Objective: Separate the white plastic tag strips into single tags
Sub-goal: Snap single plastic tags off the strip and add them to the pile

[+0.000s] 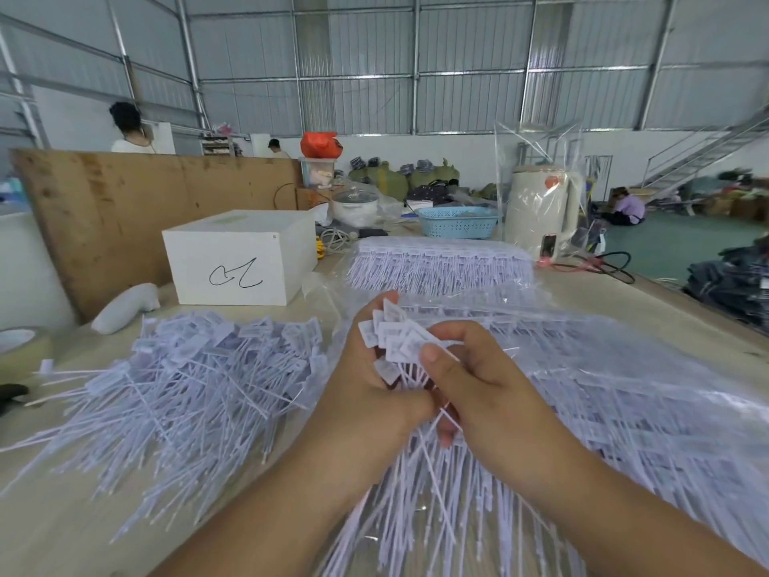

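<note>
On the table's (62, 514) left I see a loose heap of single tags (187, 368), with a white box (239, 256) behind it. At centre, my left hand (366, 393) grips a bunch of tags (395, 339) by the stems, while my right hand (478, 381) pinches one tag head with its thumb. To the right, near and far, lie uncut tag strips (603, 410) on clear plastic.

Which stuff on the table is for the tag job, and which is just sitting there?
For the job:
- bunch of tags held in the left hand and right hand
- loose tag pile
- unsplit strips in clear plastic
- far stack of strips

Just lying about:
- white box
- blue basket
- kettle
- tape roll
- rice cooker
</note>
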A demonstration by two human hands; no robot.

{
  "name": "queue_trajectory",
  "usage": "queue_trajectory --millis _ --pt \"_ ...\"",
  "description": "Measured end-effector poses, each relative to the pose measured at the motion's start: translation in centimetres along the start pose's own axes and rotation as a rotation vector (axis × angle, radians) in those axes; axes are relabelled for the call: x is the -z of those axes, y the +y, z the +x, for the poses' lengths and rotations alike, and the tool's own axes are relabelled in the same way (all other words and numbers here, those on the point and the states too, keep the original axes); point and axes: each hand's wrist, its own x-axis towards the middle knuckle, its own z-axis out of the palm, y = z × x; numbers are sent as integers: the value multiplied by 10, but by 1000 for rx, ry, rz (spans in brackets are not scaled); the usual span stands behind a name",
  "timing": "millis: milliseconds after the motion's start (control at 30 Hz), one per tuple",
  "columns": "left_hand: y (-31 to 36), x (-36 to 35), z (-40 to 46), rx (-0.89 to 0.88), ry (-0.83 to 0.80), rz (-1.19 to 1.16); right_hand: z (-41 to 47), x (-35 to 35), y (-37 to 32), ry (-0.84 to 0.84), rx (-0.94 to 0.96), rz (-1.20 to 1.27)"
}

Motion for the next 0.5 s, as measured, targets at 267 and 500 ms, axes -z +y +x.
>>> queue_trajectory --millis 267,500 --pt "2 0 2 -45 59 44 -6 -14 -1 -37 -75 73" --pt "0 -1 2 -39 86 38 -6 -16 -8 -29 -142 163"
